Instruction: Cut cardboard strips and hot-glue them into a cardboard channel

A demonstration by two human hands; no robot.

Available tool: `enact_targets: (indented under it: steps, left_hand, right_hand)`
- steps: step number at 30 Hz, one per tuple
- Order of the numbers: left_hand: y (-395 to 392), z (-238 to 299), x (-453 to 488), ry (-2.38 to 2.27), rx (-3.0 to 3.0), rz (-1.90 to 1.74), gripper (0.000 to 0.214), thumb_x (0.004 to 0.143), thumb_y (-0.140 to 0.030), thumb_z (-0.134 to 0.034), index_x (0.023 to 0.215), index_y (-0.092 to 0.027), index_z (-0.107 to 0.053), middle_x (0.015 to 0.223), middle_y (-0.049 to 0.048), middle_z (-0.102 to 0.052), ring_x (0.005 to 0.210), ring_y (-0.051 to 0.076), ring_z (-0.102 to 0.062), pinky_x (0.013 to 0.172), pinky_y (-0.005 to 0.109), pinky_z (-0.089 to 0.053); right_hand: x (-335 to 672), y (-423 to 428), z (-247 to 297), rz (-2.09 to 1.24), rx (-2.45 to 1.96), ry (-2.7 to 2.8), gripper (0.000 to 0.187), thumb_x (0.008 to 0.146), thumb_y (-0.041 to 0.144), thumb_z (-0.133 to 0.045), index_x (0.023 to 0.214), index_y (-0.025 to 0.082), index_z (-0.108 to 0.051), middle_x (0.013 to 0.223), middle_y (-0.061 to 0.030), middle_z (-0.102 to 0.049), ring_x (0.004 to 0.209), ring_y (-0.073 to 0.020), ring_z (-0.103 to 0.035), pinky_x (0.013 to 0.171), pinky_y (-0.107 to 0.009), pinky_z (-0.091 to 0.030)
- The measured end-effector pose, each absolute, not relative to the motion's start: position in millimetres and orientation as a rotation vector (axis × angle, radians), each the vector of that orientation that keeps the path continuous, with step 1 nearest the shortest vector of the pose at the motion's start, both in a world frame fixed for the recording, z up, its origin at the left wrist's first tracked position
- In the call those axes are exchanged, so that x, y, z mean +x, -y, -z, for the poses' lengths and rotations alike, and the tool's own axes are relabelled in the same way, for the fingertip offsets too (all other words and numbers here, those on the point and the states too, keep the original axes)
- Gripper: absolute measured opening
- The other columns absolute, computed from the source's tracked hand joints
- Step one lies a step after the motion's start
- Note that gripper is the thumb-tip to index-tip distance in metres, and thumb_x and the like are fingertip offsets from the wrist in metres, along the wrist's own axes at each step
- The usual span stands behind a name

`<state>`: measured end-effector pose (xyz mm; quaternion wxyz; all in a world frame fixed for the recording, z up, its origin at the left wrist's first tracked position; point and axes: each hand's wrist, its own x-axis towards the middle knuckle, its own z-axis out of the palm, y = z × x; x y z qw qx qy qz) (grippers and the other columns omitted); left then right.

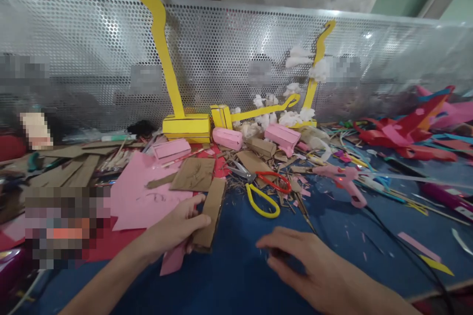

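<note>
My left hand (188, 224) grips a small brown cardboard box (213, 211) at its left side, thumb on the front face. A pink paper strip (173, 260) hangs below that hand; whether it is joined to the box I cannot tell. My right hand (295, 261) hovers over the blue tabletop with fingers loosely curved and apart, holding nothing. Ahead of it lie scissors (263, 182) with one red and one yellow handle, blades apart. Behind the box are a flat cardboard piece (192, 173) and a pink paper sheet (144, 197).
A pink glue gun (345, 179) lies right, its black cord (402, 241) running toward the front edge. Yellow paper hooks on boxes (186, 128) and small pink boxes (227, 138) line the back, before a perforated metal panel (229, 49). Cardboard scraps (62, 172) lie left.
</note>
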<state>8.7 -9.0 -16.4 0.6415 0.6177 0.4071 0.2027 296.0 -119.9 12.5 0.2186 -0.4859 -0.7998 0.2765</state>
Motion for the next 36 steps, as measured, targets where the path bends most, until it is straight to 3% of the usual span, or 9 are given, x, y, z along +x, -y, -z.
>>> enact_targets:
  steps: [3,5,8,12,16,19,24,29,36]
  left_hand:
    - [8,17,8,-0.947,1.409,-0.456,0.05,0.09,-0.032,-0.061,0.134,-0.015,-0.046,0.063,-0.0048,-0.065,0.034,0.007,-0.048,0.033,0.013,-0.041]
    - [8,18,7,-0.946,1.408,-0.459,0.05,0.09,-0.034,-0.062,0.134,-0.014,-0.047,0.063,-0.0042,-0.065,0.034,0.007,-0.049,0.033,0.014,-0.041]
    - [8,19,7,-0.942,1.4,-0.462,0.048,0.09,-0.039,-0.064,0.129,-0.015,-0.049,0.062,-0.0045,-0.064,0.033,0.007,-0.049,0.033,0.014,-0.041]
    - [11,16,8,-0.965,1.38,-0.472,0.047,0.088,-0.041,-0.066,0.124,-0.016,-0.051,0.063,-0.0055,-0.061,0.034,0.007,-0.047,0.033,0.014,-0.041]
    - [11,18,8,-0.969,1.357,-0.507,0.045,0.089,-0.039,-0.065,0.124,-0.016,-0.05,0.064,-0.0051,-0.062,0.036,0.007,-0.048,0.035,0.015,-0.044]
    - [10,21,8,-0.979,1.336,-0.526,0.046,0.09,-0.04,-0.064,0.127,-0.017,-0.048,0.063,-0.0049,-0.063,0.036,0.008,-0.05,0.035,0.016,-0.046]
    - [12,20,9,-0.986,1.33,-0.538,0.047,0.091,-0.038,-0.063,0.13,-0.017,-0.048,0.065,-0.0041,-0.064,0.037,0.008,-0.05,0.035,0.016,-0.046]
    - [19,6,14,-0.962,1.272,-0.626,0.053,0.087,-0.038,-0.066,0.132,-0.017,-0.049,0.067,-0.004,-0.062,0.04,0.009,-0.05,0.034,0.016,-0.044]
    - [18,-1,15,-0.951,1.216,-0.814,0.059,0.086,-0.035,-0.066,0.139,-0.018,-0.047,0.066,-0.0036,-0.063,0.039,0.008,-0.047,0.037,0.018,-0.044]
  right_hand:
    - [264,93,-7,-1.236,-1.371,1.924,0.039,0.1,0.028,-0.049,0.136,0.019,-0.062,0.097,-0.0065,-0.073,0.075,-0.0164,-0.071,0.068,-0.028,-0.058]
    - [253,78,-1,-1.452,-1.291,1.776,0.043,0.1,0.027,-0.046,0.14,0.014,-0.055,0.101,-0.0077,-0.071,0.065,-0.0133,-0.068,0.057,-0.025,-0.055]
    - [256,60,-1,-1.136,-1.341,1.861,0.034,0.1,0.028,-0.047,0.13,0.017,-0.059,0.087,-0.0033,-0.07,0.066,-0.0147,-0.066,0.058,-0.025,-0.051]
    - [286,31,-24,-0.307,-1.487,2.176,0.017,0.098,0.022,-0.051,0.104,0.021,-0.067,0.099,-0.0057,-0.073,0.089,-0.0203,-0.069,0.081,-0.033,-0.05]
    - [309,2,-36,-0.226,-1.562,2.185,0.015,0.098,0.028,-0.054,0.103,0.022,-0.066,0.095,-0.0048,-0.073,0.083,-0.0216,-0.069,0.073,-0.032,-0.048]
    - [314,-7,-30,-0.158,-1.596,2.16,0.021,0.101,0.031,-0.048,0.11,0.021,-0.063,0.105,-0.0075,-0.071,0.094,-0.024,-0.067,0.081,-0.035,-0.047]
    - [328,-6,-9,-0.174,-1.654,2.247,0.024,0.093,0.035,-0.061,0.108,0.019,-0.067,0.107,-0.0128,-0.068,0.099,-0.031,-0.064,0.086,-0.042,-0.047]
    - [337,-4,1,-0.214,-1.659,2.326,0.046,0.087,0.04,-0.068,0.128,0.019,-0.061,0.125,-0.0152,-0.064,0.116,-0.0341,-0.058,0.097,-0.045,-0.045]
    - [318,0,-4,-0.047,-1.785,2.335,0.038,0.077,0.011,-0.058,0.114,0.014,-0.063,0.112,-0.0167,-0.067,0.109,-0.0343,-0.061,0.09,-0.041,-0.047]
